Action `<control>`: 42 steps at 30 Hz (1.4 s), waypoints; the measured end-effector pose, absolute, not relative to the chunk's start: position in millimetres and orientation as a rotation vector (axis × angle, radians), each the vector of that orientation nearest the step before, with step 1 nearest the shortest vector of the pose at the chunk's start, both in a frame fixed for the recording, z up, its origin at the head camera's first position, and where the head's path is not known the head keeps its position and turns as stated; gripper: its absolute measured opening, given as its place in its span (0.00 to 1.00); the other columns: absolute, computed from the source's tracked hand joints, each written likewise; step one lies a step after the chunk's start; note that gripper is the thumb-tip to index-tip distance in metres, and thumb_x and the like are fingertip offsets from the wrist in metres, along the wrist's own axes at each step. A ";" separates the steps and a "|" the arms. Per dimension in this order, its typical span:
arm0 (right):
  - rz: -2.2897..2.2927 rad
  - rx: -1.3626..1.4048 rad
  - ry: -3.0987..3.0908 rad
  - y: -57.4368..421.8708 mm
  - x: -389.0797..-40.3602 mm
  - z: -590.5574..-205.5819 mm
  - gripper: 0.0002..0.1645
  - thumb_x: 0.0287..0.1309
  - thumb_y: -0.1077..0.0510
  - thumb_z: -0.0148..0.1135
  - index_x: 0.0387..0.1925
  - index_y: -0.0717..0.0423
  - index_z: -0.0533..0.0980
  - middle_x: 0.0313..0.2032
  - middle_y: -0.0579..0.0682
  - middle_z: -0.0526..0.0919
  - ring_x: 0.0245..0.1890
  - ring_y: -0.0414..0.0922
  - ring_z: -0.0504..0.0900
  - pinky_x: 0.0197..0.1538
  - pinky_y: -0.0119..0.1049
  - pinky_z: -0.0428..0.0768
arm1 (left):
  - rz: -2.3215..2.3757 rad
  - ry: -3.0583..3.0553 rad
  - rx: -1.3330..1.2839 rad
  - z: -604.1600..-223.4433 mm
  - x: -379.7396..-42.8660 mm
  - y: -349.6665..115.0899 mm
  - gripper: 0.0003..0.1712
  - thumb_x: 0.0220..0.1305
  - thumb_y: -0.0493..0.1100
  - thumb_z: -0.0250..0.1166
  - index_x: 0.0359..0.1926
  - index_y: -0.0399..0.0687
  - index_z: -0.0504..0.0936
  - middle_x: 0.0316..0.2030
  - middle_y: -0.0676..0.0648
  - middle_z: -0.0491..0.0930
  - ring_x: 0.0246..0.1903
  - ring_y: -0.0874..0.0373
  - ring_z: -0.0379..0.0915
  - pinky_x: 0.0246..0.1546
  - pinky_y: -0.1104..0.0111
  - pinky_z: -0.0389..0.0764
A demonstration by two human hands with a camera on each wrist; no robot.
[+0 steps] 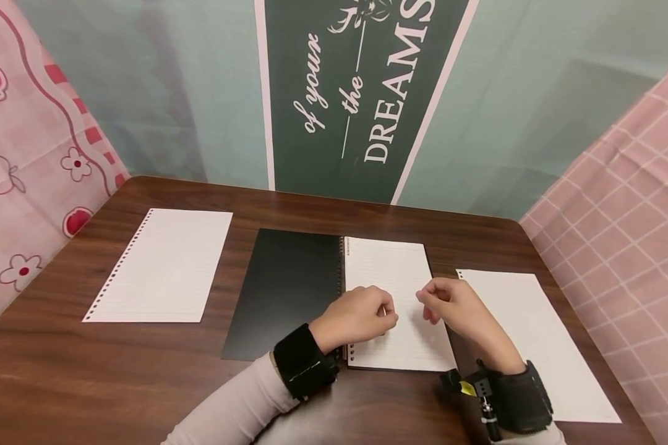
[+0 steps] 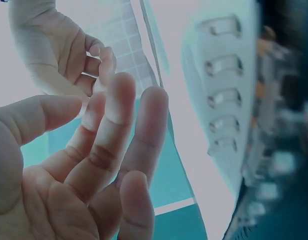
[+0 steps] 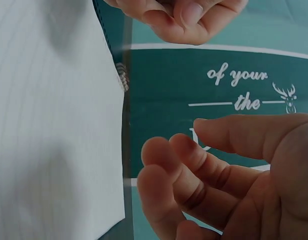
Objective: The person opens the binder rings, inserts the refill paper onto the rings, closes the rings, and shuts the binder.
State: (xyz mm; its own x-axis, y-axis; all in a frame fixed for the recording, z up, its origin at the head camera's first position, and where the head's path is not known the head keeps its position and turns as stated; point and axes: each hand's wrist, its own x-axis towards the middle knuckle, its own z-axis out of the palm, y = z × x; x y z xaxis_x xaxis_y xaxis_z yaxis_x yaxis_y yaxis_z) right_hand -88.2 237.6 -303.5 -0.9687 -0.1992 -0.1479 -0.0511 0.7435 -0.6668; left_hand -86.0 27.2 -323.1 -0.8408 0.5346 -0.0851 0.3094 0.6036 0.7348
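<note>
A loose-leaf notebook lies open on the table, with its black cover point(image 1: 284, 287) on the left and lined white pages point(image 1: 386, 262) on the right. Over the lower part of these pages hovers my left hand point(image 1: 359, 315), fingers loosely bent. My right hand point(image 1: 461, 306) is above their right edge, fingers relaxed. The left wrist view shows a gap between the left thumb and fingers, nothing held; the page's punched holes point(image 2: 224, 97) are close by. In the right wrist view, the right thumb and fingers point(image 3: 166, 185) are likewise apart with nothing between them.
One loose punched sheet point(image 1: 161, 266) lies at the table's left. Another sheet point(image 1: 526, 327) is at the right, partly under the right arm. Behind the wooden table point(image 1: 117, 371) hangs a green cloth with lettering point(image 1: 351, 93); pink cloths border both sides.
</note>
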 end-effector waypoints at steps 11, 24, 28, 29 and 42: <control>-1.062 -0.150 2.772 252.8 -89.9 -299.0 0.14 0.69 0.56 0.58 0.37 0.66 0.78 0.22 0.50 0.82 0.22 0.41 0.78 0.29 0.33 0.73 | 1.020 2.567 0.760 -320.2 -87.4 43.0 0.08 0.64 0.44 0.62 0.27 0.55 0.82 0.17 0.59 0.73 0.18 0.66 0.68 0.20 0.74 0.66; -1.040 -0.017 2.778 276.1 -96.0 -304.6 0.17 0.70 0.56 0.56 0.36 0.69 0.77 0.22 0.50 0.83 0.22 0.43 0.81 0.34 0.36 0.78 | 0.975 2.552 0.756 -317.6 -87.2 62.7 0.06 0.64 0.45 0.62 0.29 0.56 0.81 0.21 0.60 0.74 0.20 0.66 0.67 0.18 0.72 0.67; -1.025 0.010 2.779 281.9 -96.8 -306.3 0.17 0.70 0.55 0.56 0.37 0.69 0.77 0.22 0.50 0.83 0.22 0.42 0.81 0.35 0.37 0.77 | 0.970 2.546 0.767 -317.4 -87.9 66.6 0.06 0.65 0.45 0.62 0.30 0.55 0.81 0.21 0.60 0.74 0.19 0.66 0.66 0.18 0.72 0.67; -1.019 0.019 2.781 283.6 -97.0 -306.4 0.17 0.71 0.55 0.56 0.37 0.69 0.77 0.23 0.50 0.83 0.23 0.42 0.81 0.34 0.37 0.76 | 0.968 2.545 0.772 -317.4 -88.2 67.6 0.06 0.65 0.45 0.62 0.30 0.55 0.81 0.21 0.59 0.74 0.19 0.66 0.66 0.18 0.72 0.66; -0.893 0.120 2.845 307.2 -99.6 -304.6 0.22 0.72 0.51 0.52 0.40 0.69 0.78 0.24 0.47 0.85 0.29 0.42 0.77 0.33 0.38 0.70 | 0.984 2.538 0.780 -317.7 -91.7 74.3 0.08 0.66 0.47 0.61 0.29 0.56 0.81 0.21 0.60 0.74 0.19 0.66 0.67 0.19 0.72 0.67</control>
